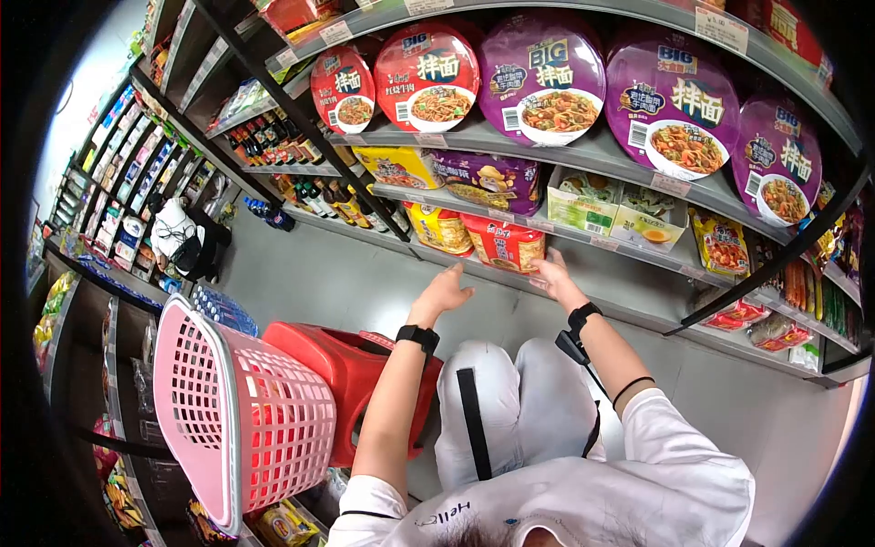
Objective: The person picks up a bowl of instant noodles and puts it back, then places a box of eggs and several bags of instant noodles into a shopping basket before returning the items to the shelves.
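Observation:
On the bottom shelf, a red noodle pack (503, 242) stands beside a yellow noodle pack (438, 228). My right hand (553, 276) is at the red pack's lower right corner, fingers apart, touching or almost touching it. In front of the yellow pack, a little short of the shelf, my left hand (446, 292) is open and empty, its thumb spread toward the right. Just above the red pack, a purple noodle multipack (488, 180) sits on the middle shelf.
A pink basket (283, 428) rests on a red plastic stool (351, 365) at my left. Large purple noodle bowls (542, 82) line the upper shelf. Green-white cartons (583, 202) sit at right. Another person (180, 235) is down the aisle. A dark shelf post (775, 260) slants at right.

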`<state>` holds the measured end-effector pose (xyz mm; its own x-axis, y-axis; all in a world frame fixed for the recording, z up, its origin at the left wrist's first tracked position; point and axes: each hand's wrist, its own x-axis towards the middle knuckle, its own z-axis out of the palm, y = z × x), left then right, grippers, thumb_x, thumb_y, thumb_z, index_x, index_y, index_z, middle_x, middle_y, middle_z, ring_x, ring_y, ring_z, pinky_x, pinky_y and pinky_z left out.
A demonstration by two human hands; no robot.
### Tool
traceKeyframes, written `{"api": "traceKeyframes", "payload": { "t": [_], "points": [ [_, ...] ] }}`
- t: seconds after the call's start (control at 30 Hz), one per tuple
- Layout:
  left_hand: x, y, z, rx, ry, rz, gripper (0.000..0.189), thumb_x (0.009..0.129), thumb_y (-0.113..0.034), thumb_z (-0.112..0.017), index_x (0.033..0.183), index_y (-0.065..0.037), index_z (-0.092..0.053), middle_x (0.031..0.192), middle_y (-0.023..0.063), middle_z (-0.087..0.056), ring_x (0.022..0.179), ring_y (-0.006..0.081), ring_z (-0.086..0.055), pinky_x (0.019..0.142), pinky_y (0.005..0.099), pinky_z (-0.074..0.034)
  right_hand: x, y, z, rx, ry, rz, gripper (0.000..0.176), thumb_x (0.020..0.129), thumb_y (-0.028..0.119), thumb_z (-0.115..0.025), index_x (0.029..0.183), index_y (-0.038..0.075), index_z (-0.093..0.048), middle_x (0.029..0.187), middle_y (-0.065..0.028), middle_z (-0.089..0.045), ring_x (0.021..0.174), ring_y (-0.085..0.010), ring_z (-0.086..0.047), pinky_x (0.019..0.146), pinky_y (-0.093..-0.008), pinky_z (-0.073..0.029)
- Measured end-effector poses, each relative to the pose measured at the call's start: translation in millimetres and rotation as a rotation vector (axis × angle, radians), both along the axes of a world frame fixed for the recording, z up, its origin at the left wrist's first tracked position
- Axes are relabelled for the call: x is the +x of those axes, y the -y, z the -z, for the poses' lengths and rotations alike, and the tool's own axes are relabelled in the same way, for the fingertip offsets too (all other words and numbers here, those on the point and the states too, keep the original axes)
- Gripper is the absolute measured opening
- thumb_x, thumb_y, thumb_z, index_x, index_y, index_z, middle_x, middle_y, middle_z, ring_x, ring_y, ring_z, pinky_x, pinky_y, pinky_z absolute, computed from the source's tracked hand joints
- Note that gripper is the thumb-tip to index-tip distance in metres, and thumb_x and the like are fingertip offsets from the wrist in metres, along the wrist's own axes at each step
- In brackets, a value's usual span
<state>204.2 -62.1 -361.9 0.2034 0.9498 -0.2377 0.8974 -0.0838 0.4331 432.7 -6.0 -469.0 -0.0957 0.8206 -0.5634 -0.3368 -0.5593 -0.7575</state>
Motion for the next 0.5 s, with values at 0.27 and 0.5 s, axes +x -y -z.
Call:
{"api": "traceKeyframes", "payload": {
  "t": [0.27,0.5],
  "points": [
    [-16,-64,50,-0.091,-0.001,-0.122,0.082,0.074,-0.025,-0.064,0.133,0.008,-0.018,0.133,0.0283,-0.030,0.125,0.0341,-0.031,0.102,0.0342,-0.030,-24,-74,40,0.047,0.429,0.234,0.047,0.075,0.036,-0.061,0.111,0.008,-0.053,0.109,-0.0191,-0.057,0.102,-0.0320,-0.054,0.085,-0.0386,-0.044],
    [-16,-70,76,0.022,0.173,-0.166,0.084,0.073,-0.027,-0.066,0.132,0.009,-0.020,0.130,0.0292,-0.035,0.123,0.0355,-0.035,0.101,0.0342,-0.031,-11,-70,61,0.198,0.786,0.105,0.036,0.078,0.034,-0.052,0.098,0.006,-0.062,0.099,-0.0220,-0.059,0.096,-0.0359,-0.056,0.083,-0.0389,-0.044]
  ]
}}
